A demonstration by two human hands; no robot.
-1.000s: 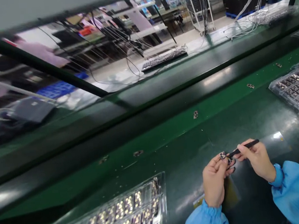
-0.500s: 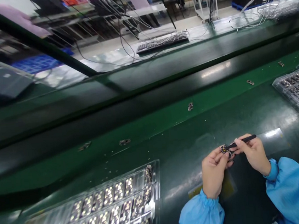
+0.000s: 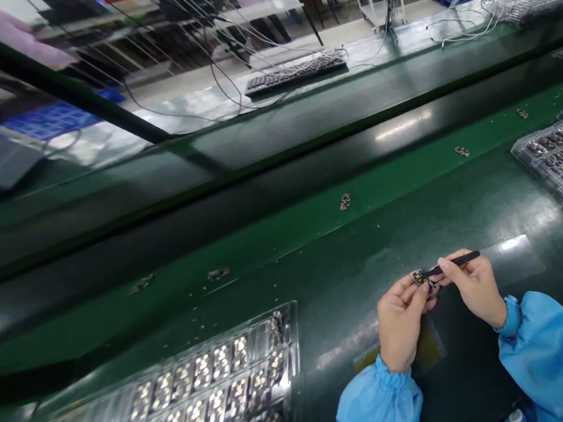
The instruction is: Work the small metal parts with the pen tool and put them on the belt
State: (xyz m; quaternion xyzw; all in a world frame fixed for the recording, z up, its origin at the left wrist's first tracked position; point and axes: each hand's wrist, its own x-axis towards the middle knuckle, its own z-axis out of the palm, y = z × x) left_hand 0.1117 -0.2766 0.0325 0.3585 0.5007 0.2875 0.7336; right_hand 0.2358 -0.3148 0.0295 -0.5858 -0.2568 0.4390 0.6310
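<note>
Between the fingers of my left hand (image 3: 398,323) is a small circuit board (image 3: 418,278), held just above the green bench. My right hand (image 3: 475,288) grips black tweezers (image 3: 460,260), whose tip rests on or close against the board. What exactly the tip touches is too small to tell. Below my left wrist, a flat sheet with yellow patches (image 3: 429,350) lies on the bench. A clear sheet (image 3: 510,257) is under and behind my right hand.
A clear tray (image 3: 297,364) with rows of boards stands at left; stacked trays (image 3: 541,163) sit at right. Loose boards (image 3: 345,201) lie spaced along the green strip. Beyond it are a keyboard (image 3: 294,74), cables and a person in pink (image 3: 6,32).
The loose boards on the strip have shifted slightly left in view, as has the background. Both hands keep nearly the same pose, with the tweezers still at the board.
</note>
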